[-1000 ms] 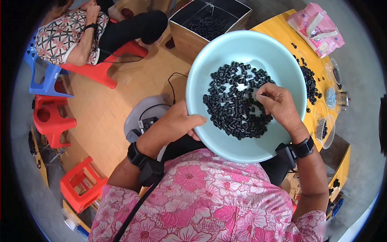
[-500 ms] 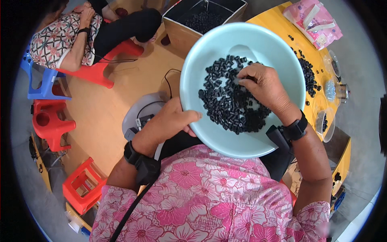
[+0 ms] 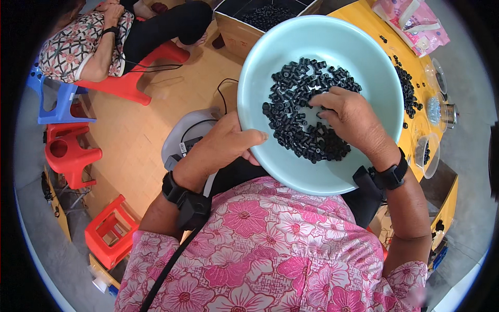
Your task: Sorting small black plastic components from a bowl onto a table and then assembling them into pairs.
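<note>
Right hand over the black pieces, left hand at the rim

You had the black pieces (image 3: 313, 143) inside the pale blue basin (image 3: 377, 65), heaped mostly left of your right hand (image 3: 351, 119), with portions running to its far and near sides. The right hand was the nearer of the two: it reached in over the right wall, fingertips pointing left, above the middle of the heap, where small patches of bare basin floor showed.

Its thumb and forefinger stood a little apart, with no piece visible between the tips; whether the curled fingers hid one could not be told. Contact with the heap could not be confirmed either.

The pieces were short and roughly cylindrical. Their long axes shared no direction; some lay on their sides, others showed a round end.

Your left hand (image 3: 228, 140) gripped the basin's left rim, thumb over the edge and fingers beneath, well apart from the pieces. Beyond the basin's right rim, further small black parts (image 3: 408, 92) lay scattered on the yellow surface (image 3: 358, 14).
</note>
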{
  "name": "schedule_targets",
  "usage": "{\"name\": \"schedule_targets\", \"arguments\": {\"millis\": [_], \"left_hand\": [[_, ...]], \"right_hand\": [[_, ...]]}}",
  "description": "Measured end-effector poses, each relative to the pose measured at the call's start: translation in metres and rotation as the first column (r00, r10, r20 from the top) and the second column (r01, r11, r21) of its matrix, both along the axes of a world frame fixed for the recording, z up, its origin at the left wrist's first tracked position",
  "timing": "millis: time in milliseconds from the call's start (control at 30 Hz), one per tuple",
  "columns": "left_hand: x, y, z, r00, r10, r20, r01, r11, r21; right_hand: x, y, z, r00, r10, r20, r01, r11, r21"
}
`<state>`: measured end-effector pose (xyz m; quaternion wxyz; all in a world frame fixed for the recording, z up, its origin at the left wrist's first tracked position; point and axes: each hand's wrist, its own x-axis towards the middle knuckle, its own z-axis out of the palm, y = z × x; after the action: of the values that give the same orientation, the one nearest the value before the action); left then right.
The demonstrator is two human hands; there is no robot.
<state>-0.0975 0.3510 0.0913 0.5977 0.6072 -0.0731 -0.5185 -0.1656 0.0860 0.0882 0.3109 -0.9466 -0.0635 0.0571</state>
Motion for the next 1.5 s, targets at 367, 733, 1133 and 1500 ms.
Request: {"name": "schedule_targets", "arguments": {"millis": [367,733,1133,1500], "left_hand": [[-0.001,-0.001,-0.003,1.0,-0.018,0.0,0.018,0.999,0.037],[-0.003,-0.001,0.0,0.999,-0.016,0.043,0.015,0.999,0.034],[-0.001,-0.005,-0.012,1.0,-0.018,0.011,0.018,0.999,0.036],[0.0,-0.008,-0.004,1.0,-0.021,-0.002,0.021,1.0,0.0]], "right_hand": [[0.025,0.042,-0.028,0.997,0.007,0.083,-0.008,1.0,0.014],[0.025,0.059,-0.022,0.994,0.101,0.051,-0.089,0.975,-0.204],[0.032,0.067,-0.022,0.987,0.13,0.095,-0.1,0.958,-0.269],[0.031,0.039,-0.033,0.995,0.078,0.054,-0.081,0.996,0.046]]}}
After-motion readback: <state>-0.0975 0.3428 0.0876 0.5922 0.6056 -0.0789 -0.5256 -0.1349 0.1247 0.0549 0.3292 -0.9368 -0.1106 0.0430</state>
